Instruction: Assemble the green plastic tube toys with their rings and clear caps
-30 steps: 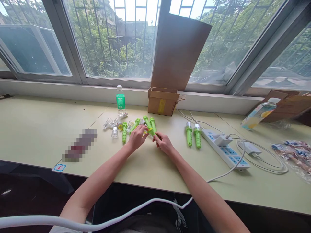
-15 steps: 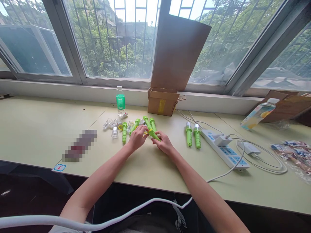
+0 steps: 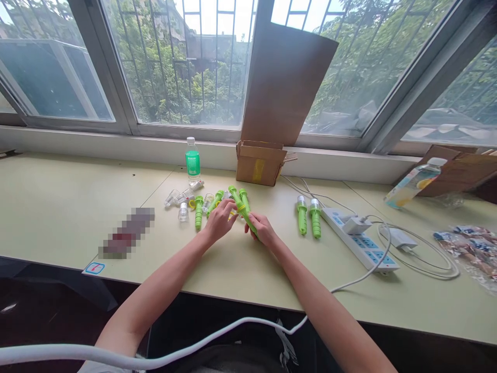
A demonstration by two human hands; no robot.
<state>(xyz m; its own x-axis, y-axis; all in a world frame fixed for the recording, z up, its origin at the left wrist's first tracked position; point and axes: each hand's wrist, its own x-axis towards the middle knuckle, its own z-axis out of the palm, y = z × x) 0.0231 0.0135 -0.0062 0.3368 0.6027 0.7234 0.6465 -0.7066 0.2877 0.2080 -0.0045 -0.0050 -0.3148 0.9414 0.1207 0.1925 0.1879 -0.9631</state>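
Both my hands meet at the middle of the pale green table (image 3: pixel 62 207). My right hand (image 3: pixel 263 229) is closed round the lower end of a green plastic flashlight body (image 3: pixel 240 205) that points up and away. My left hand (image 3: pixel 219 219) pinches at the same flashlight body from the left, fingers curled. Behind my hands lie several more green flashlight bodies (image 3: pixel 199 211) and clear plastic caps (image 3: pixel 182 211). Two finished green flashlights (image 3: pixel 308 215) with silver heads lie side by side to the right.
A small water bottle (image 3: pixel 192 161) with a green label and an open cardboard box (image 3: pixel 259 161) stand by the window sill. A white power strip (image 3: pixel 359 236) with plugs and cables lies right. A tilted bottle (image 3: pixel 415 182) and packets (image 3: pixel 468 245) sit far right.
My right hand has slid its grip slightly along the flashlight body, and my left fingers have shifted on it. Everything else on the table is where it was.
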